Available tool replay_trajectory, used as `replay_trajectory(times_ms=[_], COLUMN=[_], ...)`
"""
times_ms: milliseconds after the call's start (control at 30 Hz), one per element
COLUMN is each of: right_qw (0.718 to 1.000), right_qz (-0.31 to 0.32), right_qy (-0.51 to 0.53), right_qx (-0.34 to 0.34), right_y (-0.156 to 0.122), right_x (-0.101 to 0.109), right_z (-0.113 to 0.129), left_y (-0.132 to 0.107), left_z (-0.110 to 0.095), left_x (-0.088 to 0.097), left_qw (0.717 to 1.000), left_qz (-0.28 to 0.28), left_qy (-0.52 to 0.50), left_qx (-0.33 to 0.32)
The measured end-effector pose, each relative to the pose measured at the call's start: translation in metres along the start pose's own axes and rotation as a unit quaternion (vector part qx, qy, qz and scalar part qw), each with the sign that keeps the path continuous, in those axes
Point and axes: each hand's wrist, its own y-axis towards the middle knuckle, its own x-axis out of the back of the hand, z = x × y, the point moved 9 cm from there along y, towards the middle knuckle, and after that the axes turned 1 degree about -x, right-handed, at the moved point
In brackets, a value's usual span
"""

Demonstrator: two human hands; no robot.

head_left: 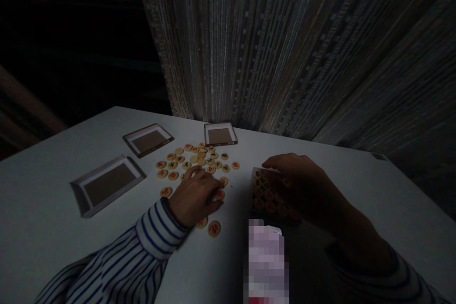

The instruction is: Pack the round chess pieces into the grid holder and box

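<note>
Round wooden Chinese chess pieces (173,175) with red or black characters lie scattered on the table. Over their near right part is my left hand (195,192), palm down with thumb and fingers apart. A red-marked piece (220,194) shows in the gap between its thumb and fingers, but a grip on it is not visible. My right hand (302,185) arches over a box (253,185) filled with rows of pieces (263,194). One of its fingers stretches along the box's far side; the other fingertips are hidden in shadow.
Three shallow box parts lie on the white table (46,175): a large tray (138,171) at left, another tray (162,144) behind it, and a small tray (213,144) at the back. A striped curtain (228,47) hangs beyond. A pixelated patch covers the near middle.
</note>
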Motion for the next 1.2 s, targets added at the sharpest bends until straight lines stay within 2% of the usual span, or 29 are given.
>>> replay_trajectory(times_ms=[467, 700, 833, 1000, 1200], right_qw=[1.000, 1.000, 1.000, 1.000, 1.000], right_qz=[-0.015, -0.014, -0.012, -0.004, 0.006], right_qy=[-0.001, 0.005, 0.000, 0.000, -0.004], right_qx=[-0.011, -0.009, -0.009, -0.006, -0.009], right_y=[-0.001, -0.002, -0.002, -0.001, 0.000], right_x=[0.002, 0.000, -0.002, -0.003, -0.004], right_z=[-0.005, -0.005, -0.005, -0.004, -0.003], left_y=[-0.001, -0.001, -0.002, -0.004, -0.003], left_z=[0.000, -0.002, -0.003, 0.001, 0.003], left_x=[0.000, 0.007, 0.014, 0.021, 0.023], left_qw=[1.000, 0.997, 0.991, 0.974, 0.958], left_qz=[-0.014, -0.035, -0.083, -0.126, -0.125], left_qy=[-0.019, -0.076, -0.105, -0.188, -0.254], left_qx=[0.001, -0.002, -0.012, 0.010, 0.038])
